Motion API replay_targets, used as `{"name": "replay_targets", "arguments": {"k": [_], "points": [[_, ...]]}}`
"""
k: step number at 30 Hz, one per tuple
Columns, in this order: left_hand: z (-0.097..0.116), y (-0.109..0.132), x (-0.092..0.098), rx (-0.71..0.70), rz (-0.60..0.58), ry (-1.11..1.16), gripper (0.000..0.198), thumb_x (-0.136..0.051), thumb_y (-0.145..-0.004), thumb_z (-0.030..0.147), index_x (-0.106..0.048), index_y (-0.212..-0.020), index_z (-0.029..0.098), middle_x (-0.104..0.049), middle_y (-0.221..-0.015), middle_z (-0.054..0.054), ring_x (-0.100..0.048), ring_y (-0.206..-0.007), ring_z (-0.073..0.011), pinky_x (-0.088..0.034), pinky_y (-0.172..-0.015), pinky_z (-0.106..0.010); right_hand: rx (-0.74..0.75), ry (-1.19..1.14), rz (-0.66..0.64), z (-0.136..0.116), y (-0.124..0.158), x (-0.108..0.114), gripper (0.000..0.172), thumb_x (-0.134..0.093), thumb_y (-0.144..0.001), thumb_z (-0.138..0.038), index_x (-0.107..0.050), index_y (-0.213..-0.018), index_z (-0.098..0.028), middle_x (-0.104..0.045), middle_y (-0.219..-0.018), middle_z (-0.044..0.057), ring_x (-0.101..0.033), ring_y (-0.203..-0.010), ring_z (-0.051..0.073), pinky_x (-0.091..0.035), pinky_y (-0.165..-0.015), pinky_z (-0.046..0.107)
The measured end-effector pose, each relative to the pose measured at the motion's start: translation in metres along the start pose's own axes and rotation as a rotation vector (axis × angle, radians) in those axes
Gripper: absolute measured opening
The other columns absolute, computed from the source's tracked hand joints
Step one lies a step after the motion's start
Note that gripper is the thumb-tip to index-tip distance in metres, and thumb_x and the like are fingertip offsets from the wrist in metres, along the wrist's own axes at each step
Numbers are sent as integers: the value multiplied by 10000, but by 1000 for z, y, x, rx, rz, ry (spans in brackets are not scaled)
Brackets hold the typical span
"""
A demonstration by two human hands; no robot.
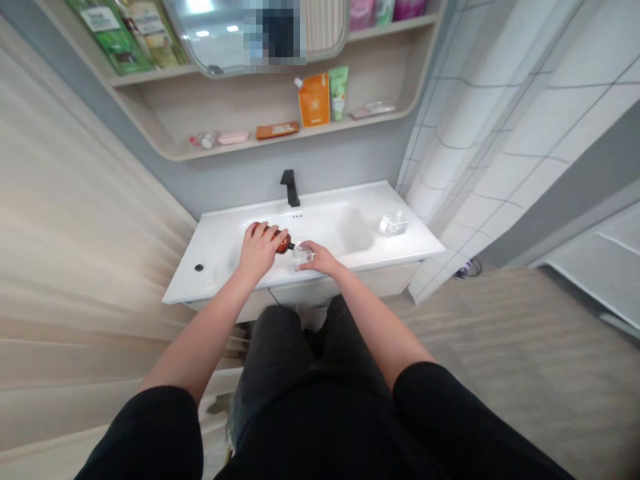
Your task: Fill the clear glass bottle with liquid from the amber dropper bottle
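Note:
My left hand [260, 248] is closed over a small reddish-brown bottle [283, 243] lying tilted on the white sink counter [220, 253], its dark nozzle pointing right. My right hand [320, 259] grips a small clear container [303, 255] right beside that nozzle, at the basin's front edge. The two hands almost meet over the counter.
A black faucet [289, 187] stands behind the basin. A clear glass item [393, 224] sits at the counter's right end and a small dark object [199, 268] at its left. Shelves above hold an orange pouch [314, 100], tubes and bottles. A tiled wall rises at right.

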State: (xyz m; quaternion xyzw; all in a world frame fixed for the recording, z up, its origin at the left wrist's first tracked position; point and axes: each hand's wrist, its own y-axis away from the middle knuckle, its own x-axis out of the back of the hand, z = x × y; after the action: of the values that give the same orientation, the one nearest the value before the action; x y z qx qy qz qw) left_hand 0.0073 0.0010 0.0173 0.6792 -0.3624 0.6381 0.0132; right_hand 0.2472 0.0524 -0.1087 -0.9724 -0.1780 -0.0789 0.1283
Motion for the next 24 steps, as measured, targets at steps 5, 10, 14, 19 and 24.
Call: {"name": "replay_targets", "arguments": {"k": [5, 10, 14, 19, 24], "points": [[-1, -1, -3, -15, 27, -13, 528, -537, -1069, 174, -684, -1551, 330, -715, -1522, -147, -532, -1499, -389, -353, -1290, -667, -6, 8, -6, 2, 0, 0, 837, -1061, -566, -389, -735, -1319, -226, -761, -1282, 69, -708, -1121, 280, -580, -982, 400], [-3, -2, -4, -32, 24, 2, 520, -527, -1074, 165, -683, -1549, 311, -704, -1536, -159, -517, -1517, -390, -348, -1298, -676, 13, 27, -4, 4, -1, 0, 840, -1061, -574, -400, -733, -1329, -231, -759, -1303, 66, -705, -1120, 278, -573, -1003, 407], [-4, -2, -4, -44, 38, 17, 525, -521, -1080, 163, -674, -1558, 317, -702, -1537, -157, -508, -1532, -382, -339, -1307, -683, 18, 34, -2, 6, -1, 0, 842, -1059, -577, -408, -732, -1333, -239, -756, -1319, 66, -704, -1122, 279, -572, -993, 405], [-4, -2, -3, -70, 37, -9, 505, -498, -1099, 168, -676, -1552, 307, -699, -1542, -156, -511, -1531, -382, -349, -1303, -689, 34, 44, -3, 4, 0, 0, 831, -1062, -578, -399, -737, -1326, -235, -762, -1304, 62, -706, -1120, 276, -563, -1010, 405], [-4, -3, -2, -84, 43, -14, 490, -508, -1101, 165, -677, -1538, 306, -702, -1535, -155, -515, -1535, -383, -353, -1302, -699, 29, 57, 2, 3, 0, 1, 847, -1060, -584, -385, -740, -1351, -222, -761, -1304, 70, -708, -1121, 280, -564, -1017, 408]]}}
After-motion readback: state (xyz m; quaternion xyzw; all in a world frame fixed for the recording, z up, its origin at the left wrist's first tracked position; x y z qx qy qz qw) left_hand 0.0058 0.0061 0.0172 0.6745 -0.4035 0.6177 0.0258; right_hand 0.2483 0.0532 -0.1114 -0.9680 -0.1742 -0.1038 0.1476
